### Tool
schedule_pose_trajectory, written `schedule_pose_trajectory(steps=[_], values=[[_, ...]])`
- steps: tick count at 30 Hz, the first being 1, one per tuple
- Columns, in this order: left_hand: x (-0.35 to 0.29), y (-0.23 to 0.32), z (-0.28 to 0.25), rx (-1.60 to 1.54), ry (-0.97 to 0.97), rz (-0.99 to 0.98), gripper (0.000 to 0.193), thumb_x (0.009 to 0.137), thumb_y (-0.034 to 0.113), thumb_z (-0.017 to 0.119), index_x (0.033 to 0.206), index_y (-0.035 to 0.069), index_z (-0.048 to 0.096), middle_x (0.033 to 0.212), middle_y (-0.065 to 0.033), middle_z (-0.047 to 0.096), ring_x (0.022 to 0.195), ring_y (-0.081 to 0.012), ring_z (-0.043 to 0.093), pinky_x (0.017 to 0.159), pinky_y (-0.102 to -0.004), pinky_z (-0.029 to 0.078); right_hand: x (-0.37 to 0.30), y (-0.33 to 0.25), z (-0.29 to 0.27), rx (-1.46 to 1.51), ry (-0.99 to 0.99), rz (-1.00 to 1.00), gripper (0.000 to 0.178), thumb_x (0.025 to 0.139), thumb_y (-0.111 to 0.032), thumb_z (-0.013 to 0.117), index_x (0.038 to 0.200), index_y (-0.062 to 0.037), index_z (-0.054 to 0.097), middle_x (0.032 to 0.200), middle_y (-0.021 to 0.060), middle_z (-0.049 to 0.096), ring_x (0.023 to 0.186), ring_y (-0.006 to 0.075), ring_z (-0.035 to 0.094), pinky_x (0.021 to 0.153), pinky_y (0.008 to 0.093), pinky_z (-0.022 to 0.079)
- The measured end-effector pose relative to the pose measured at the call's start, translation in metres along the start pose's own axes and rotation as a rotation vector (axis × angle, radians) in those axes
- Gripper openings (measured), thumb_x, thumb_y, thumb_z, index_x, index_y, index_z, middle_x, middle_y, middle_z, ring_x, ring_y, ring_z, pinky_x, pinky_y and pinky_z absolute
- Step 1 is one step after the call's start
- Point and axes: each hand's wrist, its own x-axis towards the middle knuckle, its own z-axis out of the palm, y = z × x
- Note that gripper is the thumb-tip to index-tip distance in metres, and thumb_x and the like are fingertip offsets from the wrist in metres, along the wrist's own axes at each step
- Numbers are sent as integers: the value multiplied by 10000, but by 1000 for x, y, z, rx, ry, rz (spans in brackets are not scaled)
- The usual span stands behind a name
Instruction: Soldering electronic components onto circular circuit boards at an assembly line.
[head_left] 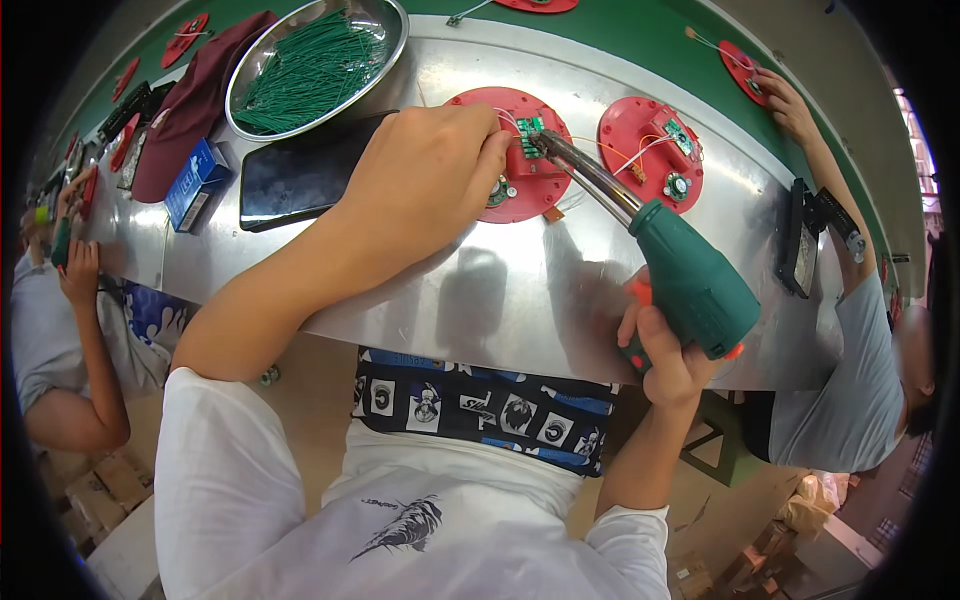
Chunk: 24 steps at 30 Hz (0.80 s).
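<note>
My right hand (668,360) is wrapped round the handle of a green soldering gun (697,282). Its metal barrel slants up to the left, and the tip meets a small green circuit board (529,126). That board sits on the raised block of a round red plastic housing (520,206) with thin wires attached. Over the housing's left side, my left hand (430,175) is closed, its thumb beside the board; whatever its fingertips pinch is hidden. To the right lies a second red housing (613,128) with its own board, wires and a small round part.
A black phone (300,178) lies beside my left forearm, below a steel bowl (398,48) of cut green wires. Further left are a blue box (197,182) and a maroon cap (190,125). A black stand (797,235) is at right. Co-workers work on both sides.
</note>
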Motion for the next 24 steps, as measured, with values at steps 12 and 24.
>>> schedule_pose_trajectory(steps=[12,24], values=[[-1,-4,2,9,23,35,133,916,105,617,880,-22,634,733,-184,651,638,-354,630,595,-413,479,-6,-1,4,115,17,61,279,801,41,623,1076,86,620,827,119,668,568,137,596,495,266,468],[-2,-7,7,53,44,65,112,914,112,627,885,5,638,706,-162,640,626,-340,626,587,-417,480,0,-4,6,135,31,45,353,823,44,616,1171,88,578,843,131,637,556,159,574,500,271,444]])
